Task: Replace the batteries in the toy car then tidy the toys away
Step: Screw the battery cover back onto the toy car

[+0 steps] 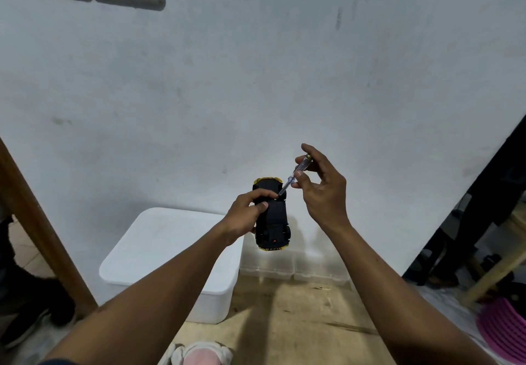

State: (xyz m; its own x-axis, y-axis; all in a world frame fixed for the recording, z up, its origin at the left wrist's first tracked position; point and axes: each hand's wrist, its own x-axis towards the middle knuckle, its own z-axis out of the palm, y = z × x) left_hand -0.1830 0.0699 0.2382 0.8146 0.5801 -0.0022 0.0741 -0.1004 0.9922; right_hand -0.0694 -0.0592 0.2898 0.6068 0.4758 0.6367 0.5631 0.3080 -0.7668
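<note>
A yellow toy car [273,222] is held upside down in mid-air, its black underside facing me. My left hand [247,213] grips it from the left, thumb across the underside. My right hand [321,185] pinches a small screwdriver [296,174] with a clear handle. The screwdriver's tip touches the car's underside near its far end, close to my left fingertips.
A white lidded storage box [170,256] stands on the wooden surface [299,316] below my left arm. A clear plastic container [293,268] sits against the white wall. A pink plush toy [199,353] lies at the bottom edge. Dark furniture and a purple object [506,333] are on the right.
</note>
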